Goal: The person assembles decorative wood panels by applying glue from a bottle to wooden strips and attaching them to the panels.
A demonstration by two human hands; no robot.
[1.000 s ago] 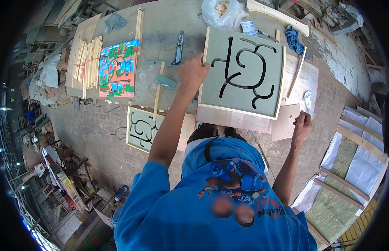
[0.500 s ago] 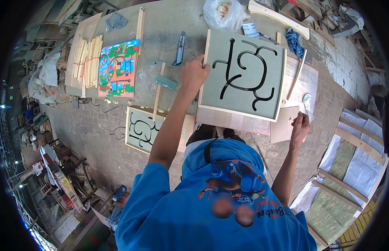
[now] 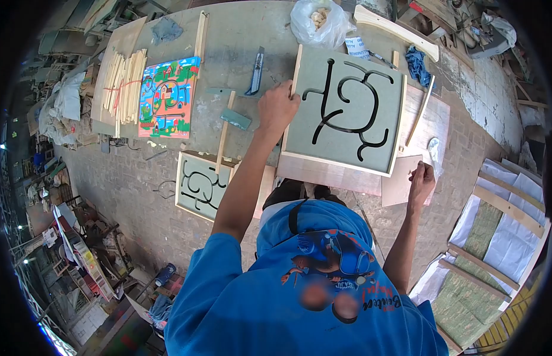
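Observation:
A grey-green board with curved black grooves (image 3: 311, 127) lies on the table, with pale wooden strips along its edges. My left hand (image 3: 278, 107) is at the board's left edge, its fingers closed against the strip there; whether it pinches anything is hidden. My right hand (image 3: 421, 180) is held off the board's lower right corner, fingers curled together, and what they hold is too small to name. Under it lies a thin brown sheet (image 3: 399, 183). Left of my left hand are a green block (image 3: 235, 118) on a wooden strip (image 3: 223, 139) and a utility knife (image 3: 255, 72).
A colourful printed board (image 3: 166, 98) and a bundle of wooden sticks (image 3: 123, 86) lie at the left. A second grooved board (image 3: 196, 185) is below the table edge. At the top are a plastic bag (image 3: 318, 22), a blue cloth (image 3: 417, 62) and a curved wooden piece (image 3: 397, 31).
My right hand has moved slightly left and down, still closed. My left hand stays at the board's left edge. The view has shifted a little.

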